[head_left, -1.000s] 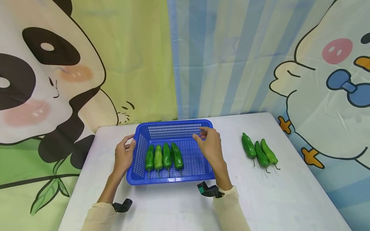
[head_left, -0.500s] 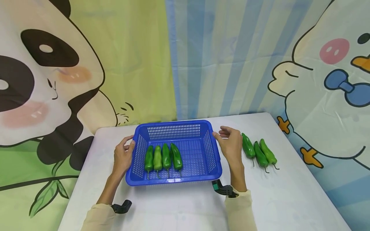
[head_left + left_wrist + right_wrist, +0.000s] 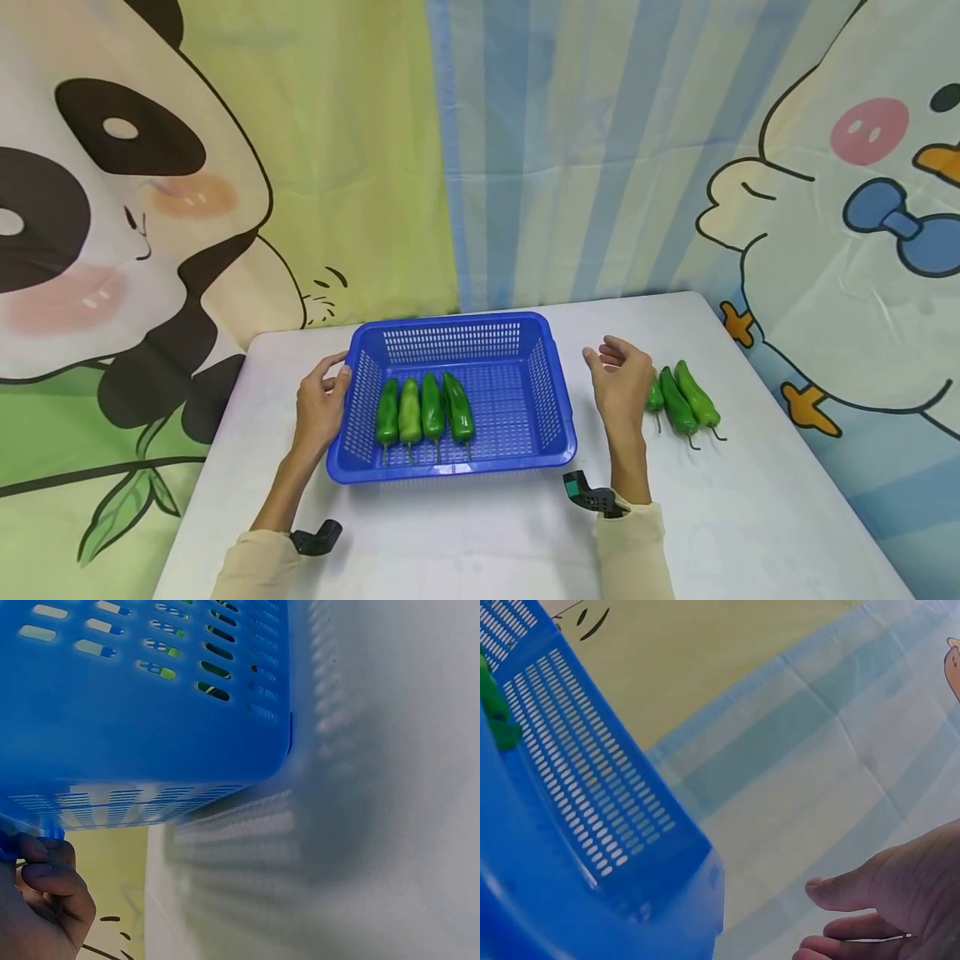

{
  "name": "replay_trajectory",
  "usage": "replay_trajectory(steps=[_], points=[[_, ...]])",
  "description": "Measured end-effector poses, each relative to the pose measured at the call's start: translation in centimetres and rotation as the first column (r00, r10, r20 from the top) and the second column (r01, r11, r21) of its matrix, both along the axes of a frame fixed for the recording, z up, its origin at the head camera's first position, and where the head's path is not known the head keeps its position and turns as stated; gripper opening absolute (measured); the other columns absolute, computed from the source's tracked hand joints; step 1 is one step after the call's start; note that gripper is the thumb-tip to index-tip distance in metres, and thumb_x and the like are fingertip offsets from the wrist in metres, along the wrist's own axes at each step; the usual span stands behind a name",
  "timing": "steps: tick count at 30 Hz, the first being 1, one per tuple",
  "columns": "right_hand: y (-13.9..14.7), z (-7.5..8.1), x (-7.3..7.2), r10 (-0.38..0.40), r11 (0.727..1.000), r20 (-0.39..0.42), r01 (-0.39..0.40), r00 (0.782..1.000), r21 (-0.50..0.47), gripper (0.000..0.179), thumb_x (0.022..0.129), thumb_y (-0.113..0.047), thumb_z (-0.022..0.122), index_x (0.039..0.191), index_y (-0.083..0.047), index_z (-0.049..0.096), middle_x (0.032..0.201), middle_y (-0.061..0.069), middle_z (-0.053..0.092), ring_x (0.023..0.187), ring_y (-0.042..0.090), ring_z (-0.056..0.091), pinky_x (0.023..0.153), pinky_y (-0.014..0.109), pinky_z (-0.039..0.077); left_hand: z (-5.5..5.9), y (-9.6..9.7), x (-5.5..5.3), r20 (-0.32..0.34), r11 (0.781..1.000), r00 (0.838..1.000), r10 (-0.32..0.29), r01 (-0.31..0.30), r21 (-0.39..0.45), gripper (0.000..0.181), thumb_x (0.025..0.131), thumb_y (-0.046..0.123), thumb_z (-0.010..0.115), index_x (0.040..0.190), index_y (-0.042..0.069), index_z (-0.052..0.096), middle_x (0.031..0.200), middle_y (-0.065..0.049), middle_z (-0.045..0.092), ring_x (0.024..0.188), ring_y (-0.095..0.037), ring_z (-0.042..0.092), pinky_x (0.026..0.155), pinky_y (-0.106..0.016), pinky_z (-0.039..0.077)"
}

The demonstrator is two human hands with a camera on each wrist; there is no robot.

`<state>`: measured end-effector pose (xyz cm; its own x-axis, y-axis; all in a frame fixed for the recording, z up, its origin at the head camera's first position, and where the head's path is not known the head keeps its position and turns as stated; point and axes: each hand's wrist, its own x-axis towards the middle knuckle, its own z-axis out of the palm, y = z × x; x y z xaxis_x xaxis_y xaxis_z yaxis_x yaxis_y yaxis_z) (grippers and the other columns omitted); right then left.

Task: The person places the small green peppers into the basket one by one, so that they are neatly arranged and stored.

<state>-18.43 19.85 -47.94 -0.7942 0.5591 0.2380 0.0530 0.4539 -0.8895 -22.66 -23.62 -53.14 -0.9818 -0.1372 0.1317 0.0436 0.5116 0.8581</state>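
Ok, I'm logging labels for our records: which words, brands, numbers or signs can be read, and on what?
No text can be read in any view.
Blue basket: no legible lettering.
Green peppers: no labels visible.
Black wrist devices: any marks too small to read.
Backdrop: drawings and stripes only.

The right hand (image 3: 621, 379) has moved rightward. One second earlier it was over the right end of the blue perforated basket (image 3: 561, 392), concealing part of the rim; half a second earlier, beside that rim. It is now apart from the basket, whose right end is fully exposed. The leftmost of the three loose green peppers (image 3: 655, 397), wholly visible one second earlier, is now partly concealed by the hand. The right sleeve (image 3: 633, 542) and black wrist camera (image 3: 594, 497) shifted likewise.
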Motion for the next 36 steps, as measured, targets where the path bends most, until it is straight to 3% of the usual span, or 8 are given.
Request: replay_trajectory(steps=[7,18,26,36], points=[[1.9,-1.6,-0.1,-0.113,0.993,-0.046,0.114,0.992,0.011,0.04,0.098,-0.004,0.078,0.133,0.012,0.07,0.121,0.033,0.075,0.111,0.048,0.072,0.103,0.056,0.056,0.1,0.1,-0.1,0.006,1.0,1.0,0.007,-0.007,0.001,0.043,0.117,0.031,0.051,0.155,0.012,0.059,0.106,-0.03,0.08,0.066,-0.009,0.071,0.057,-0.024,0.054],[4.3,-4.4,0.0,-0.162,0.984,-0.061,0.165,0.985,0.064,0.047,0.092,0.004,0.081,0.135,0.017,0.066,0.13,0.038,0.07,0.121,0.052,0.065,0.112,0.062,0.047,0.0,0.0,0.0,0.008,1.0,1.0,0.002,-0.002,0.006,0.043,0.117,0.03,0.051,0.154,0.011,0.059,0.105,-0.03,0.08,0.064,-0.009,0.07,0.055,-0.024,0.054],[5.1,-5.5,0.1,-0.186,0.978,-0.02,0.187,0.982,0.09,0.054,0.089,0.007,0.082,0.139,0.017,0.063,0.14,0.04,0.065,0.136,0.055,0.06,0.12,0.064,0.041,0.0,-0.1,0.0,0.01,1.0,1.0,0.006,-0.006,0.0,0.044,0.117,0.031,0.051,0.155,0.01,0.059,0.105,-0.03,0.08,0.065,-0.009,0.071,0.056,-0.024,0.054],[5.2,-6.7,0.1,-0.23,0.968,0.099,0.217,0.968,0.129,0.055,0.092,0.006,0.078,0.142,0.018,0.06,0.141,0.044,0.061,0.138,0.059,0.051,0.12,0.067,0.036,-0.1,0.0,0.0,0.014,1.0,1.0,0.004,-0.004,0.005,0.043,0.117,0.031,0.051,0.154,0.012,0.06,0.105,-0.03,0.08,0.065,-0.01,0.072,0.056,-0.024,0.055]])
